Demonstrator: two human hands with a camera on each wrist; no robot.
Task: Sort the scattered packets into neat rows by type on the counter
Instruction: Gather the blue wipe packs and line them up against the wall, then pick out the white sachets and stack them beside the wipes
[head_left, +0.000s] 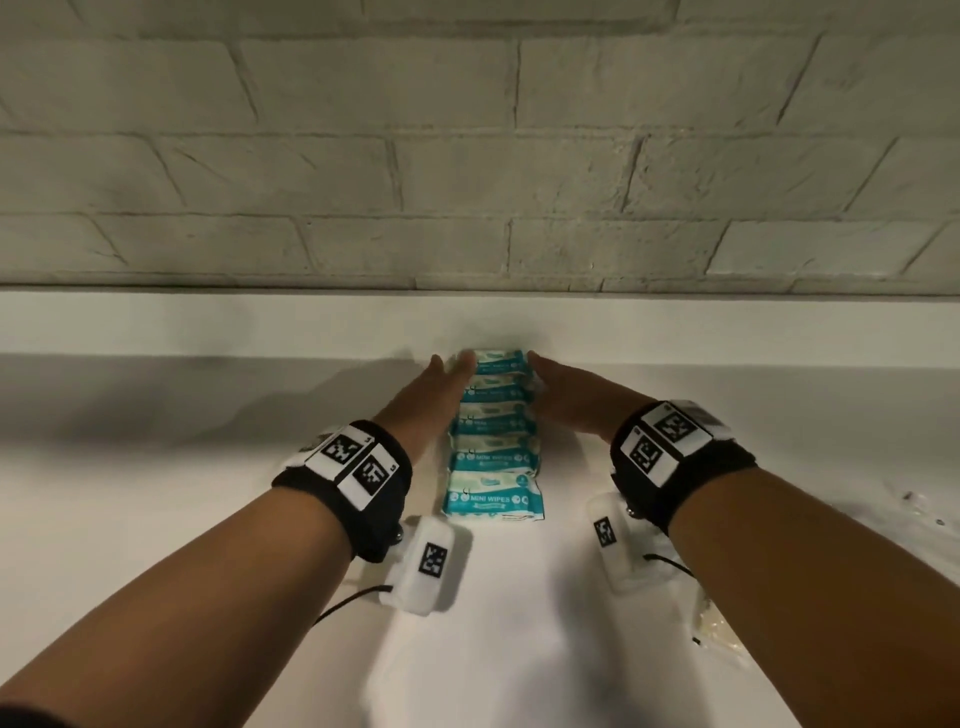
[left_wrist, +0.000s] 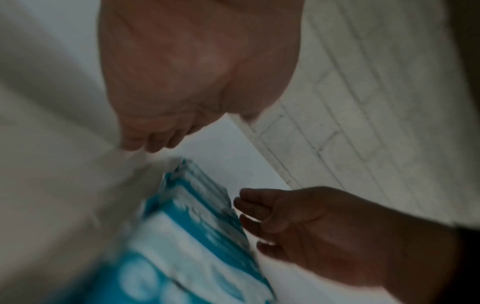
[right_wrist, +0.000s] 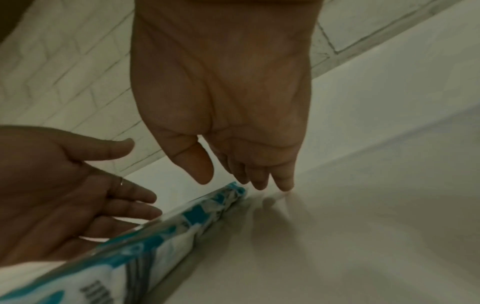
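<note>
Several teal-and-white mini wipes packets (head_left: 493, 452) lie overlapped in one straight row running from near me toward the back of the white counter (head_left: 182, 493). My left hand (head_left: 447, 379) lies open along the row's left side, fingers straight and reaching the farthest packet. My right hand (head_left: 556, 382) lies open along the right side, fingers straight. In the left wrist view the packets (left_wrist: 197, 236) are blurred, and the right hand's fingertips (left_wrist: 244, 205) meet their edge. In the right wrist view my right hand (right_wrist: 233, 102) touches the counter beside the packets (right_wrist: 161, 232), with the left hand (right_wrist: 64, 185) opposite.
A low white ledge (head_left: 208, 322) runs along the back of the counter under a pale brick wall (head_left: 467, 156). A crumpled bit of clear plastic (head_left: 719, 629) lies at the right near my forearm. A few dark specks (head_left: 924, 512) mark the counter's far right.
</note>
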